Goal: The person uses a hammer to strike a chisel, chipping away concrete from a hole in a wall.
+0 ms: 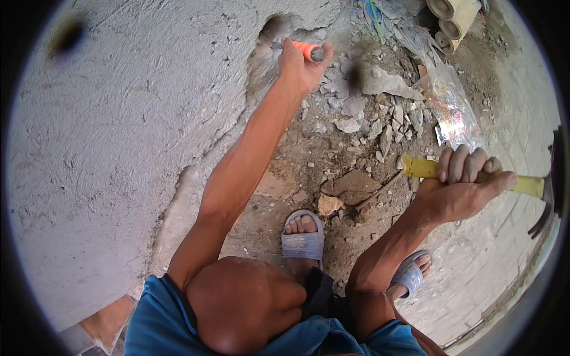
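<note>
With my left hand I grip a chisel by its orange sleeve. Its grey struck end faces right, and its other end points left into a rough broken hollow low in the grey plastered wall. Whether the tip touches the wall I cannot tell. Out to the right, my right hand is wrapped round the yellow handle of a hammer. The dark hammer head is at the right rim of the view, well apart from the chisel.
Broken rubble covers the ground below the hollow. A clear plastic bag lies right of it, and pale tubes stand at the top right. My sandalled feet are among stones and dirt. A thin stick lies between my arms.
</note>
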A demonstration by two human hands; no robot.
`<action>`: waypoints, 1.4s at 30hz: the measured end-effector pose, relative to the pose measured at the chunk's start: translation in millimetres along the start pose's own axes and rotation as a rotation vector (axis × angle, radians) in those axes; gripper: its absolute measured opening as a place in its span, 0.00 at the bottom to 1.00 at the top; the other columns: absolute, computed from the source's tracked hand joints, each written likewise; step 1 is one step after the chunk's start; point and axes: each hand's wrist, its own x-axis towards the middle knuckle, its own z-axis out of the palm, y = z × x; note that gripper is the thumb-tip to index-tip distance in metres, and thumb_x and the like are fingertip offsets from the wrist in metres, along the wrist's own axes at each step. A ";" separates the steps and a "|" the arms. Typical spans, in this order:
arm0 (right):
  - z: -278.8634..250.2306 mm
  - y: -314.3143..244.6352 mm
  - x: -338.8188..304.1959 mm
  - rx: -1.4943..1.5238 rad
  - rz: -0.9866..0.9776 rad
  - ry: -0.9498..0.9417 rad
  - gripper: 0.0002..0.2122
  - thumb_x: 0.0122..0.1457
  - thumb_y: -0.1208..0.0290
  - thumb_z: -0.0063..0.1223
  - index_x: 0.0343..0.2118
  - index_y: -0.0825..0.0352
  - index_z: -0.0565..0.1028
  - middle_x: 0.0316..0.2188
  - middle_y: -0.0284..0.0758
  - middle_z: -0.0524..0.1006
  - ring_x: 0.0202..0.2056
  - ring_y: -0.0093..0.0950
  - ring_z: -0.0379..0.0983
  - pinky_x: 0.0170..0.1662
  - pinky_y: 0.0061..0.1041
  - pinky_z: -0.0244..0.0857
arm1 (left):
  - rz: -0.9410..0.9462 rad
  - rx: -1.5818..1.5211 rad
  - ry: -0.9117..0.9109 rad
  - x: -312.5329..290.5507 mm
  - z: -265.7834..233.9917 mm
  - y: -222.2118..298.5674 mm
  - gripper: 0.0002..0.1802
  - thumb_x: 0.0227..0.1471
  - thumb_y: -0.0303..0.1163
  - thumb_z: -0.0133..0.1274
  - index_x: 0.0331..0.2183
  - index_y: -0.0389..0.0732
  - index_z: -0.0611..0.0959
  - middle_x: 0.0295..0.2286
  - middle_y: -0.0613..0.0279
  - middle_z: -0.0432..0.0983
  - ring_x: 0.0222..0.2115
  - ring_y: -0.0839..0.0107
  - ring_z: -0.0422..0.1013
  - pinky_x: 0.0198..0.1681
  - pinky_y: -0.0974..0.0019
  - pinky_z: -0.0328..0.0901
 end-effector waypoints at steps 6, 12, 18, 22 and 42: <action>-6.4 119.1 -103.5 -0.240 0.398 -0.197 0.21 0.68 0.47 0.42 0.26 0.58 0.58 0.12 0.21 0.56 0.12 0.15 0.50 0.14 0.17 0.45 | -0.035 0.198 0.017 5.3 5.1 -3.8 0.24 0.68 0.48 0.29 0.40 0.36 0.67 0.42 0.46 0.68 0.43 0.51 0.72 0.58 0.47 0.65; -18.8 83.9 -72.6 -0.450 0.699 -0.226 0.21 0.67 0.45 0.44 0.27 0.58 0.61 0.13 0.19 0.56 0.11 0.12 0.51 0.12 0.17 0.43 | 0.015 0.168 0.003 7.7 -22.6 3.3 0.21 0.68 0.47 0.31 0.44 0.37 0.64 0.47 0.45 0.64 0.45 0.51 0.70 0.59 0.45 0.63; 1.1 15.7 12.6 0.049 -0.205 0.045 0.22 0.69 0.43 0.36 0.25 0.56 0.60 0.12 0.20 0.51 0.11 0.13 0.44 0.11 0.14 0.41 | -0.045 0.171 -0.015 13.5 -4.1 14.9 0.24 0.68 0.49 0.30 0.44 0.35 0.64 0.44 0.44 0.67 0.44 0.52 0.71 0.59 0.46 0.63; -12.9 147.3 -104.1 -0.195 0.230 -0.282 0.18 0.70 0.52 0.40 0.26 0.58 0.61 0.13 0.21 0.59 0.13 0.16 0.53 0.14 0.18 0.49 | -0.072 0.216 -0.009 22.1 5.5 -5.9 0.25 0.68 0.51 0.30 0.44 0.36 0.63 0.43 0.46 0.69 0.43 0.50 0.73 0.57 0.45 0.65; -22.0 126.9 -120.9 -0.281 0.964 -0.214 0.20 0.67 0.46 0.44 0.27 0.56 0.58 0.12 0.20 0.53 0.10 0.13 0.48 0.12 0.17 0.43 | -0.068 0.209 -0.037 26.5 -28.1 8.8 0.27 0.68 0.54 0.29 0.49 0.38 0.60 0.48 0.44 0.67 0.44 0.47 0.73 0.58 0.45 0.64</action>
